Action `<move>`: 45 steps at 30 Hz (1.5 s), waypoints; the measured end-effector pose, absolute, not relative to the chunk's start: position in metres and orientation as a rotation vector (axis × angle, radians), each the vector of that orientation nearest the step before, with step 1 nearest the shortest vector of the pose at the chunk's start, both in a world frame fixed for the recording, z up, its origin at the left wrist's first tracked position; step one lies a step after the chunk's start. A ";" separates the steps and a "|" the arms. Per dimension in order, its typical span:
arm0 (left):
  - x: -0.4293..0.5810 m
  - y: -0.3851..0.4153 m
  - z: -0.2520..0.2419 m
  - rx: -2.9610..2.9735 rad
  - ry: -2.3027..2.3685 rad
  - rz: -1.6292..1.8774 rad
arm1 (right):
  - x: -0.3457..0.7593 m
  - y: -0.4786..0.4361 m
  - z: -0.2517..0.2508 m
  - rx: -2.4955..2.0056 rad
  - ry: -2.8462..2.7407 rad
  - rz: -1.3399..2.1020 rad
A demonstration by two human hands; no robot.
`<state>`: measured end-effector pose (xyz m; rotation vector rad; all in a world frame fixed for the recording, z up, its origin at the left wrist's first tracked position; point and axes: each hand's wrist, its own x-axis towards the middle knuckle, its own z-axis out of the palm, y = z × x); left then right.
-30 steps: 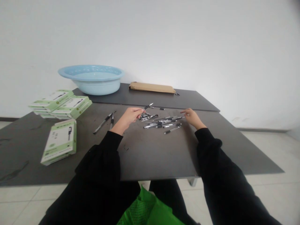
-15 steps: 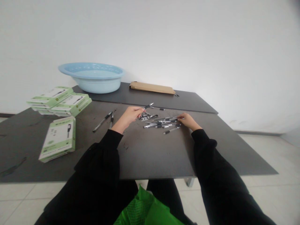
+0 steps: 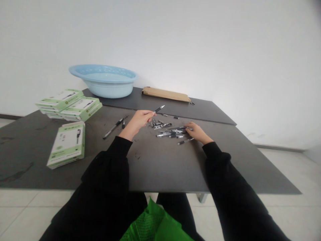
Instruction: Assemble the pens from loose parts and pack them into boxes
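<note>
Pen (image 3: 158,108) pinched in the left hand (image 3: 140,121), tip raised above the dark table (image 3: 163,167).

Slim, light and stiff, it looks smooth enough to roll or slip; a fingertip pinch near mid-barrel should serve best. Left fingers close on its lower end. Right hand (image 3: 198,131) rests with fingers lightly curled on the loose heap of pens (image 3: 172,131) just beside; whether it grips one I cannot tell. Two more pens (image 3: 115,125) lie left, green boxes (image 3: 69,104) and a blue basin (image 3: 106,80) beyond.
</note>
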<state>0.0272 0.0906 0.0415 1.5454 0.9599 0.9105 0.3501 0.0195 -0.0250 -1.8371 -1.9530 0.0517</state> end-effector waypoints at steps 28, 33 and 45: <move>-0.029 0.113 0.043 1.431 0.970 1.253 | 0.300 0.108 0.010 -1.860 -2.211 0.332; -0.026 0.115 0.035 1.531 1.002 1.239 | 0.290 0.101 0.001 -1.869 -2.228 0.354; -0.026 0.110 0.039 1.558 1.042 1.239 | 0.291 0.100 0.015 -1.808 -2.351 0.482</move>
